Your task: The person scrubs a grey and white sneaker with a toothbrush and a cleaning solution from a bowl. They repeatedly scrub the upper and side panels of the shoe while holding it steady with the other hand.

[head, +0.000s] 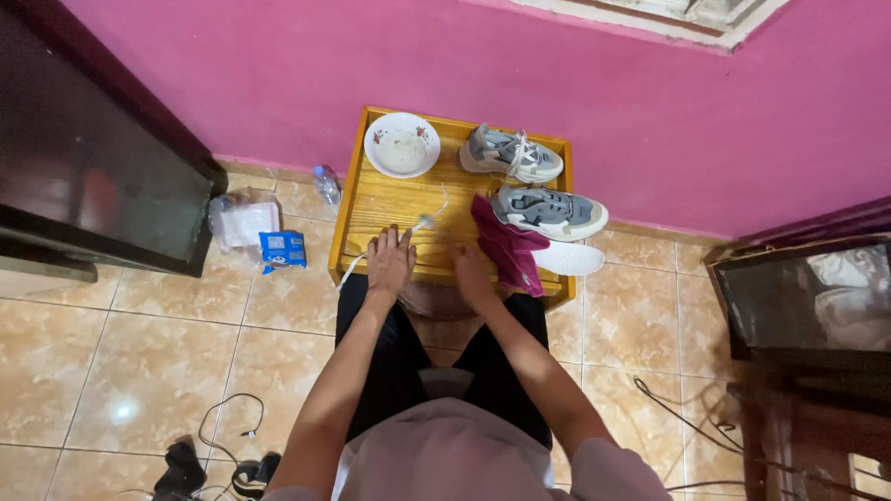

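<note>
1. Head view, centre of the frame: the left hand [390,262] lies flat and released on the small wooden table [390,209], fingers spread, palm down, grasping nothing.
2. The right hand [471,274] rests just beside it on the table's near edge, blurred; it touches the lower end of the magenta cloth [509,249], and whether it clenches the cloth cannot be told.
3. A toothbrush [427,221] lies on the table just above the two hands.
4. The cloth drapes beside the nearer grey sneaker [548,211]; a white insole [568,258] lies below that shoe.
5. A second grey sneaker [510,154] stands at the table's far edge, beside a white bowl [402,145].
</note>
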